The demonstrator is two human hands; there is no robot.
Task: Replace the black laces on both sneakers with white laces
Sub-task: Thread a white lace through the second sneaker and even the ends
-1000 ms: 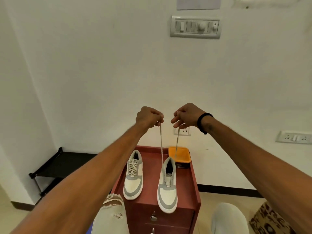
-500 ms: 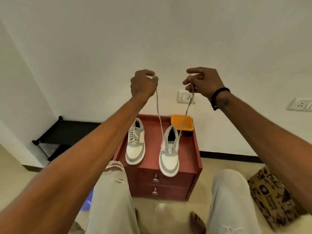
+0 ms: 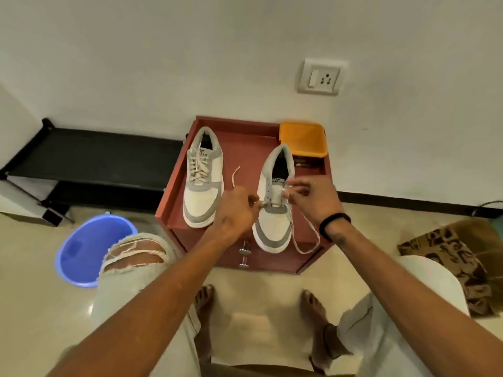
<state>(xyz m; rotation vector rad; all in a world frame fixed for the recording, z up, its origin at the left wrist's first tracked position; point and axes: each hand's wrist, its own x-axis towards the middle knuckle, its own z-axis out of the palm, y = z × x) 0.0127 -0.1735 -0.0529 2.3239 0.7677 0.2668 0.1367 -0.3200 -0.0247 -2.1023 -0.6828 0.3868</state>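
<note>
Two white-and-grey sneakers sit toes-toward-the-camera on a small red cabinet (image 3: 174, 191) against the wall. The left sneaker (image 3: 202, 176) is fully laced with a pale lace and nobody's touching it. The right sneaker (image 3: 275, 205) only has the white lace (image 3: 304, 235) through the eyelets nearest the toe. The left hand (image 3: 235, 213) is curled up at the shoe's left edge, pinching one end of that lace, with the tip sticking out toward the far side between the two shoes. The right hand (image 3: 313, 198) sits over the tongue area, thumb and fingertips pinching the other strand near the right eyelets, remaining fingers loosely spread; that strand's slack loops down over the near right part of the cabinet top. There's a black band on the right wrist. An orange-lidded box (image 3: 303, 140) is in the far right corner of the cabinet, just behind the right sneaker's heel. A blue bucket (image 3: 89, 246) stands on the floor to the left.
</note>
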